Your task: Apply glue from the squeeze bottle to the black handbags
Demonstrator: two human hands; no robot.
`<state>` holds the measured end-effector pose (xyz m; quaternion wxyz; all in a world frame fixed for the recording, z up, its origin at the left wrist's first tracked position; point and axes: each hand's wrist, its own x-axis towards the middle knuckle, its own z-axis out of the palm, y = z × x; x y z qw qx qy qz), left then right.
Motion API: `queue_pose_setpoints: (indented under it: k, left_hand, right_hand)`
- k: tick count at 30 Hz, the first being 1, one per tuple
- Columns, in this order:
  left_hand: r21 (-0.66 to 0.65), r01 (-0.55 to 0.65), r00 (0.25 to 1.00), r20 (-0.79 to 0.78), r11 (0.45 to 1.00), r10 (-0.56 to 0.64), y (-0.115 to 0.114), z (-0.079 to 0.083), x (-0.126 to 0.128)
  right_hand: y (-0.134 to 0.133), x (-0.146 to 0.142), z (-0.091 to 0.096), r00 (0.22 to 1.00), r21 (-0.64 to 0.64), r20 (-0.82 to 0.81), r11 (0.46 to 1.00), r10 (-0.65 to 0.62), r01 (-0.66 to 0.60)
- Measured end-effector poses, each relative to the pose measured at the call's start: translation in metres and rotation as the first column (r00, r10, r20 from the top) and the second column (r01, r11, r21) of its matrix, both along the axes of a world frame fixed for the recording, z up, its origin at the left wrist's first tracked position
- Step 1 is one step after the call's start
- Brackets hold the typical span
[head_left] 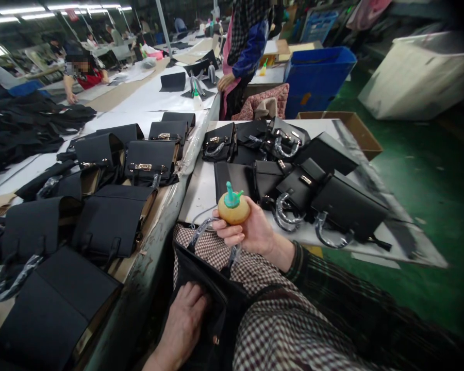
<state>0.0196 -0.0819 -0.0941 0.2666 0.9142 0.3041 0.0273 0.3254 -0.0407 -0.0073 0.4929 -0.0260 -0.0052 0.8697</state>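
the right grip is closed around a round yellow bottle, its green nozzle pointing up, held above the person's lap near the front edge of the right surface. the left grip reaches into the mouth of a black bag on the lap; its fingertips are hidden, so i cannot tell whether they pinch anything. the bag's film-wrapped handles stand up just below and beside the bottle, narrowing the room there.

on the left surface, black bags crowd close to the long edge beside the person. on the right one, more bags sit beyond the bottle, with a strip of white showing along their left. past its slanting right edge lies green floor, with a cardboard box close behind.
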Motion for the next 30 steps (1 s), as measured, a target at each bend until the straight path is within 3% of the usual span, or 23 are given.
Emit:
queue_pose_setpoints:
  k: [3,6,8,10,12,14,17,20,23,27,30]
  left_hand:
    - [-0.060,-0.172,0.979,0.097,0.983,0.178,0.011,0.025,-0.014]
    - [-0.169,-0.477,0.851,0.156,0.863,0.501,0.020,0.056,-0.027]
    - [-0.185,-0.599,0.752,0.205,0.779,0.627,0.025,0.079,-0.028]
    - [-0.314,-0.578,0.726,0.223,0.753,0.650,0.030,0.098,-0.023]
    - [-0.534,-0.398,0.822,0.153,0.746,0.548,0.036,0.109,-0.016]
    - [-0.603,-0.255,0.938,0.037,0.756,0.346,0.042,0.110,-0.008]
    - [-0.392,-0.142,0.989,-0.100,0.909,0.111,0.045,0.095,-0.001]
    - [-0.114,-0.009,0.997,0.071,0.993,0.017,0.042,0.085,0.002]
    - [0.076,-0.065,0.963,0.264,0.995,0.042,0.038,0.085,0.007]
    - [0.243,-0.209,0.936,0.332,0.947,0.122,0.043,0.083,0.007]
    - [0.443,-0.173,0.943,0.333,0.880,0.018,0.053,0.073,0.002]
  right_hand:
    - [0.003,0.004,0.000,1.000,-0.005,0.001,1.000,0.003,-0.003]
    - [0.008,0.009,-0.002,1.000,-0.012,-0.007,1.000,-0.001,0.001]
    - [0.013,0.011,-0.004,1.000,-0.020,-0.003,1.000,0.004,-0.004]
    - [0.020,0.013,-0.006,1.000,-0.044,0.014,0.999,0.027,-0.027]
    - [0.026,0.015,-0.009,0.998,-0.075,0.040,0.996,0.058,-0.055]
    - [0.033,0.016,-0.014,0.995,-0.097,0.063,0.993,0.080,-0.074]
    - [0.041,0.016,-0.022,0.992,-0.116,0.090,0.990,0.085,-0.075]
    - [0.042,0.016,-0.026,0.993,-0.130,0.116,0.991,0.036,-0.021]
    - [0.030,0.023,-0.025,0.985,-0.123,0.137,0.985,-0.103,0.120]
    - [-0.013,0.041,-0.022,0.927,-0.122,0.187,0.929,-0.325,0.350]
    - [-0.056,0.047,-0.026,0.918,-0.082,0.227,0.933,-0.326,0.351]
